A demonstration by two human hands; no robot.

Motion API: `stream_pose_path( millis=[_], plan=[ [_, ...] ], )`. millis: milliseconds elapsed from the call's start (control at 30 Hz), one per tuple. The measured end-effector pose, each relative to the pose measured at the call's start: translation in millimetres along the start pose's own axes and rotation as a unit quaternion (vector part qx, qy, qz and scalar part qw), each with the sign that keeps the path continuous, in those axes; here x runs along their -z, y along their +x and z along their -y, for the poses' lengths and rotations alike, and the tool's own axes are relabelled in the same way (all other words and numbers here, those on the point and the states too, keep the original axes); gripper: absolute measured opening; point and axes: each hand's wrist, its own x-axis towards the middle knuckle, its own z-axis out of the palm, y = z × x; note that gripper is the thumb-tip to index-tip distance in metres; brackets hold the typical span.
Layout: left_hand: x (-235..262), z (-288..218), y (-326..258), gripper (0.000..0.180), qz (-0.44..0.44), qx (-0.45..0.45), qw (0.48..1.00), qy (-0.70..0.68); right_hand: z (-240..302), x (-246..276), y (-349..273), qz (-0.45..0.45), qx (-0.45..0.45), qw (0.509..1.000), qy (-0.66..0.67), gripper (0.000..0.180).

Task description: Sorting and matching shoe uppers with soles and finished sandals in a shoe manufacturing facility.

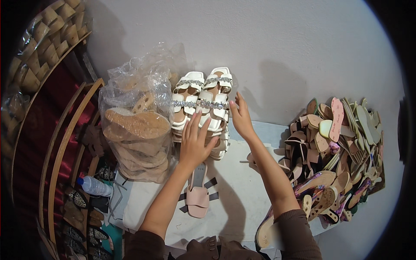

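Observation:
A stack of white sandals (211, 123) with jewelled straps stands against the wall, with a pair side by side on top. My left hand (197, 141) lies against the near end of the stack, fingers spread, holding nothing. On the stack's right side my right hand (241, 116) is raised with fingers stretched out and nothing in it; whether it touches the sandals I cannot tell. Below my left hand, a single pink slide sandal (199, 197) rests on the white table top (234, 190) over dark strips of tape.
A clear plastic bag (138, 143) of tan shoe soles stands left of the stack. Mixed soles and sandals form a heap (342, 151) on the right. Wooden shelves (65, 143) with shoes and a water bottle (94, 186) line the left.

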Motion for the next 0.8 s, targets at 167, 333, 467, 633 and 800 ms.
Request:
stream_pose_path(
  millis=[167, 333, 467, 633, 800],
  plan=[
    [4.6, -18.7, -127.7, 0.029, 0.065, 0.021, 0.996, -0.057, -22.8, -4.1, -125.7, -0.033, 0.049, 0.993, -0.098, 0.03],
    [7.4, -17.2, -200.1, 0.022, 0.243, 0.07, 0.967, -0.031, -77.5, -32.8, -225.0, 0.199, 0.029, 0.968, -0.151, 0.033],
    [8.0, -16.8, -215.1, 0.02, 0.24, 0.08, 0.967, 0.005, -83.1, -61.9, -254.3, 0.188, 0.108, 0.941, -0.261, 0.034],
    [7.1, -30.7, -205.2, 0.015, 0.221, 0.125, 0.967, -0.005, -72.9, -55.0, -256.5, 0.285, 0.065, 0.903, -0.315, 0.027],
    [18.1, -43.3, -194.3, 0.013, 0.223, 0.095, 0.97, 0.013, -67.5, -25.9, -272.0, 0.237, 0.075, 0.906, -0.343, 0.017]
  ],
)
